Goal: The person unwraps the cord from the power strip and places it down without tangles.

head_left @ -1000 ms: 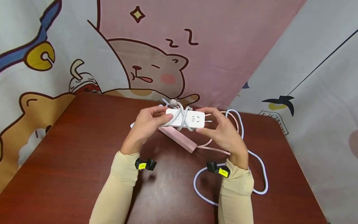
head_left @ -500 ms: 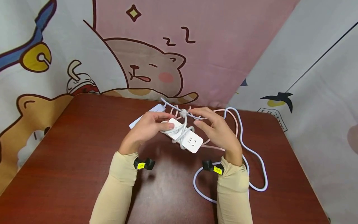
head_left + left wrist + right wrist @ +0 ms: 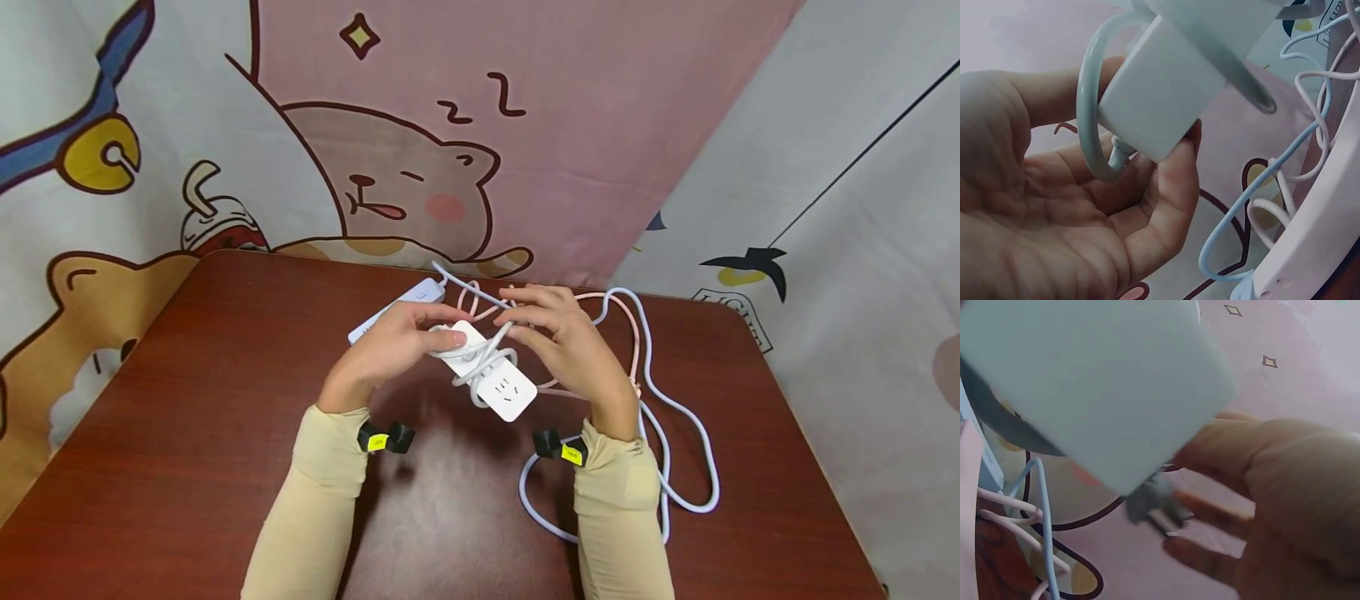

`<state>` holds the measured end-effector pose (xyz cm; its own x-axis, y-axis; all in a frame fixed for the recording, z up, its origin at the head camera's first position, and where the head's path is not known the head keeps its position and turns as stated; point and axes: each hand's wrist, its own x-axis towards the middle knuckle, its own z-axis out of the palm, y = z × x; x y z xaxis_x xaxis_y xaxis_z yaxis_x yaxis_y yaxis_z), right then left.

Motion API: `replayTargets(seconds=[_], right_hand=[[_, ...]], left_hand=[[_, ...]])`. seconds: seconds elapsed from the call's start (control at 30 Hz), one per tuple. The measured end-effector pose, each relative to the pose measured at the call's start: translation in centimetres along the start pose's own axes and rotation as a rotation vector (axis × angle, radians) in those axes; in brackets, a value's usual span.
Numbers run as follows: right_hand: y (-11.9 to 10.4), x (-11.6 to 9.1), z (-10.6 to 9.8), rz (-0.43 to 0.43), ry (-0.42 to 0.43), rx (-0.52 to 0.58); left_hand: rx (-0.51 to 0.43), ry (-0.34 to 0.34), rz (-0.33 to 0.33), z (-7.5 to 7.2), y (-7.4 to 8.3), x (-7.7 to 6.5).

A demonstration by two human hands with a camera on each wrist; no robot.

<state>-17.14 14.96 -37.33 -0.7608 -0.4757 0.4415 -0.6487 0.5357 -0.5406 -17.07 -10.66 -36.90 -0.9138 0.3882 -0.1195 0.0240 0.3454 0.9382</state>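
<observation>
A white power strip (image 3: 507,392) has its white cord (image 3: 483,367) wound around it. My left hand (image 3: 397,342) grips the far left end of the strip, thumb on top and fingers underneath; in the left wrist view a loop of cord hangs over that end. The strip slants, its socket end lower and towards me. My right hand (image 3: 566,337) is at the cord's free end, fingers curled around the plug (image 3: 1157,503), which shows blurred with metal prongs in the right wrist view. In the head view those fingers hide the plug.
Behind the hands, a pale blue power strip (image 3: 427,292) lies on the brown table (image 3: 225,417). A pink power strip (image 3: 1316,219) is there too, mostly hidden in the head view. Pink cord (image 3: 636,333) and a long pale blue cord (image 3: 701,450) loop across the right side.
The white strip has tilted, its right end swinging down towards me. My right hand has let go of that end and moved to the plug, then drawn it slightly nearer.
</observation>
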Motion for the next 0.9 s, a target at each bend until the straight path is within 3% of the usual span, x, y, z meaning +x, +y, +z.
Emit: replayTargets(seconds=[0.17, 0.33, 0.5, 0.67, 0.9], right_hand=[[-0.4, 0.0, -0.3, -0.029, 0.131, -0.049], [-0.8, -0.2, -0.6, -0.054, 0.228, -0.085], [-1.6, -0.3, -1.1, -0.072, 0.306, -0.066], [-2.3, -0.3, -1.4, -0.079, 0.318, -0.04], [-2.7, -0.2, -1.4, -0.107, 0.267, 0.019]], left_hand=[[0.019, 0.059, -0.014, -0.3, 0.2, -0.1], [-0.075, 0.079, -0.034, -0.3, 0.1, 0.0], [-0.134, 0.199, -0.066, -0.3, 0.0, 0.2], [-0.189, 0.33, -0.055, -0.5, -0.1, 0.2], [-0.286, 0.438, -0.011, -1.0, -0.2, 0.3]])
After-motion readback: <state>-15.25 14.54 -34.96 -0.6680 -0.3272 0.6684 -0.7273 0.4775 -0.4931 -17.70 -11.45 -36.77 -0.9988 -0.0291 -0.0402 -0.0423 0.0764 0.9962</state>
